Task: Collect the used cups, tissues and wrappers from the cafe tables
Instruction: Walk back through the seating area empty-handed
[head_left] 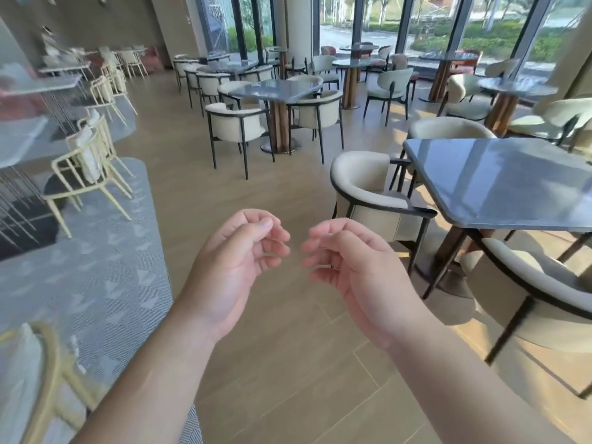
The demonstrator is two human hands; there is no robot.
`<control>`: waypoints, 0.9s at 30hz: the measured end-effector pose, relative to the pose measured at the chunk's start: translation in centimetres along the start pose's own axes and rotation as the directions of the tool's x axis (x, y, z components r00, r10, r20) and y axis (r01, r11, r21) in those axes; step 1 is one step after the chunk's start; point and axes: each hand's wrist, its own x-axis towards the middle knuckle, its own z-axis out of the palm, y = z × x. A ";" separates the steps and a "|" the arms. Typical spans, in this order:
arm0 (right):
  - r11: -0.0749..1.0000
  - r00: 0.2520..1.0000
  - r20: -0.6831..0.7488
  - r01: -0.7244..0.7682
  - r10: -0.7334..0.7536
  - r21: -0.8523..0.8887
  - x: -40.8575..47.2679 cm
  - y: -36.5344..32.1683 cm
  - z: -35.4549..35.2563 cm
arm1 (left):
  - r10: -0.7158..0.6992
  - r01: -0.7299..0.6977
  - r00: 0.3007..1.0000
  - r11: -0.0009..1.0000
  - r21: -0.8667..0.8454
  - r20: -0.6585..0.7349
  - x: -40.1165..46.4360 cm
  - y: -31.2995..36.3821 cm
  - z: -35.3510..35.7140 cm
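My left hand (238, 264) and my right hand (352, 267) are raised side by side over the wooden floor, palms facing each other, fingers loosely curled, nothing in either. Their fingertips are a small gap apart. I see no cups, tissues or wrappers in this view. The nearest cafe table (499, 184) is a glossy blue-grey top at the right, and its visible surface shows only reflections. Another blue-grey table (275, 89) stands further ahead in the middle of the room.
Cream armchairs with black frames (378, 190) ring the tables at right and ahead. Pale yellow chairs (86, 168) and white-topped tables (19, 139) stand on a grey patterned carpet (105, 267) at left. A wood-floor aisle (198, 174) runs forward between them. Tall windows line the back.
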 end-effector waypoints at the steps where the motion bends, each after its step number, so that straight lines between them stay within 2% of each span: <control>1: 1.000 1.000 0.007 -0.008 0.008 -0.003 1.7 0.4 0.2 | 0.001 -0.001 1.000 1.000 0.002 -0.006 1.6 -0.3 -0.6; 7: 0.998 0.998 0.061 -0.024 0.027 -0.056 13.6 3.2 2.5 | 0.009 -0.010 1.000 1.000 -0.029 -0.023 12.4 -2.8 -6.6; 17: 0.997 1.000 -0.004 -0.014 0.014 -0.080 36.0 5.0 6.9 | -0.019 0.019 0.999 1.000 -0.020 -0.028 33.7 -4.1 -17.3; 27: 0.997 1.000 0.008 -0.012 0.013 -0.070 51.9 7.2 7.6 | -0.060 0.061 0.998 0.998 0.012 -0.031 48.4 -6.3 -22.2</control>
